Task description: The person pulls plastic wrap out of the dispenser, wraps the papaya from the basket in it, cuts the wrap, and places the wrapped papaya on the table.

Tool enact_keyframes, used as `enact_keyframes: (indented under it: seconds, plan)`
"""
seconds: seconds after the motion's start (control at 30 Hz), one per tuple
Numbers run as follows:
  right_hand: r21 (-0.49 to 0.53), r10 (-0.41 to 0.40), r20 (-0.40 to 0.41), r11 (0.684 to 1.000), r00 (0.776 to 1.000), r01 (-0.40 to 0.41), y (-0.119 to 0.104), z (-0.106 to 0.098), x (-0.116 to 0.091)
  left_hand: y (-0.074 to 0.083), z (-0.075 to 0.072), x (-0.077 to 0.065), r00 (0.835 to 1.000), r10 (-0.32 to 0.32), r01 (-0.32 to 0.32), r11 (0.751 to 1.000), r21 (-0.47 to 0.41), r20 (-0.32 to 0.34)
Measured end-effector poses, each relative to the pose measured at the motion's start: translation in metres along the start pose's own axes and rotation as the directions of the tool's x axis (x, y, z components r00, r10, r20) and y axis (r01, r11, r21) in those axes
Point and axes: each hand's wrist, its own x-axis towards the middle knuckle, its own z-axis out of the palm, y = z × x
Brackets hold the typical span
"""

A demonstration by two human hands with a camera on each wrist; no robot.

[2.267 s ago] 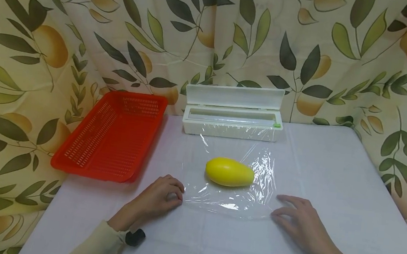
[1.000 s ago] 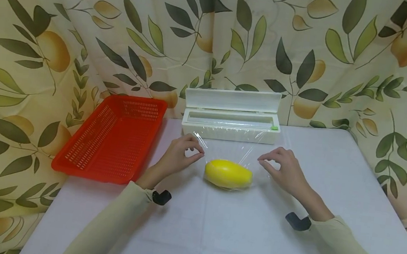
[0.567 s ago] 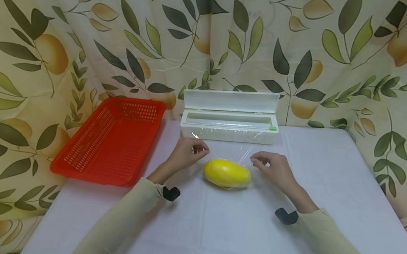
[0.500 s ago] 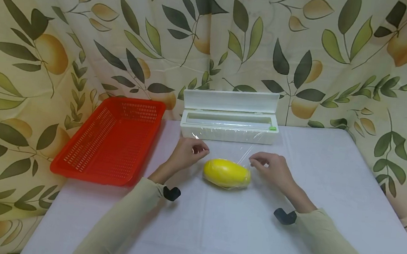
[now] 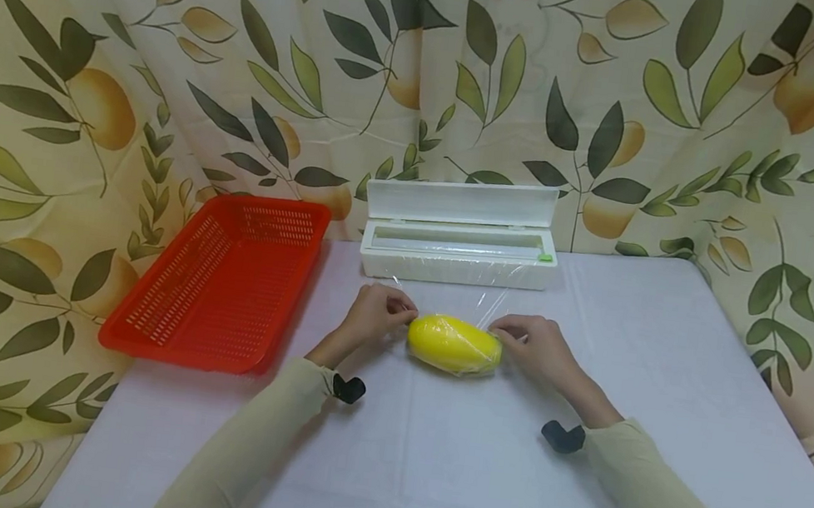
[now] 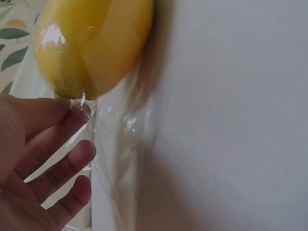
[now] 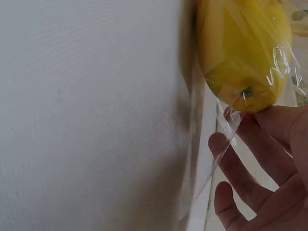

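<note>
A smooth yellow oval fruit (image 5: 453, 346), papaya-like in shape, lies on the table under clear cling film (image 5: 486, 303). At its left end my left hand (image 5: 375, 313) pinches the film between thumb and index finger; the other fingers are loosely spread in the left wrist view. My right hand (image 5: 539, 349) pinches the film at the right end, close by the dark stem spot (image 7: 246, 92). Behind the fruit, the film runs back to a white cling film box (image 5: 456, 271) with its lid (image 5: 461, 203) raised.
To the left is a red perforated plastic basket (image 5: 237, 293). A white cloth (image 5: 458, 469) covers the table. A leaf-and-fruit patterned curtain (image 5: 343, 20) hangs behind and along the sides. A small green piece (image 5: 545, 258) sits at the box's right end.
Both hands have carried the film's front edge up and back over the fruit, then moved inward and down to its two ends. The film now lies closer over the fruit.
</note>
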Motion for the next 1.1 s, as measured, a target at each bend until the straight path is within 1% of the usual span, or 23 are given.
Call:
enact_keyframes:
  seconds: [0.13, 0.33, 0.47, 0.6, 0.83, 0.97, 1.1]
  plan:
    - [-0.011, 0.008, -0.002, 1.0, 1.0, -0.008, 0.003, 0.001, 0.0, -0.003, 0.001, -0.002, 0.999, -0.022, 0.021, 1.0, 0.009, 0.024]
    - [-0.043, 0.025, 0.001, 0.999, 1.0, -0.025, 0.005, 0.002, 0.0, -0.006, 0.001, -0.004, 0.999, -0.028, 0.026, 0.999, 0.04, 0.038]
    - [-0.07, 0.04, 0.013, 0.997, 0.999, -0.039, 0.006, 0.004, 0.001, -0.009, 0.001, -0.005, 0.999, -0.021, 0.018, 0.998, 0.056, 0.048]
    - [-0.086, 0.045, 0.023, 0.995, 0.999, -0.043, 0.008, 0.004, 0.001, -0.011, 0.001, -0.005, 0.999, -0.011, 0.008, 0.998, 0.06, 0.053]
    - [-0.098, 0.039, 0.013, 0.994, 0.999, -0.038, 0.012, 0.003, -0.002, -0.015, 0.001, -0.008, 0.998, -0.01, 0.006, 0.998, 0.057, 0.055]
    - [-0.095, 0.055, 0.014, 0.994, 0.998, -0.053, 0.011, 0.002, -0.003, -0.015, -0.001, -0.01, 0.998, -0.01, 0.007, 0.999, 0.05, 0.06]
    - [-0.095, 0.044, 0.007, 0.995, 0.999, -0.043, 0.011, -0.001, -0.005, -0.015, -0.003, -0.012, 0.998, 0.001, -0.003, 0.999, 0.041, 0.056]
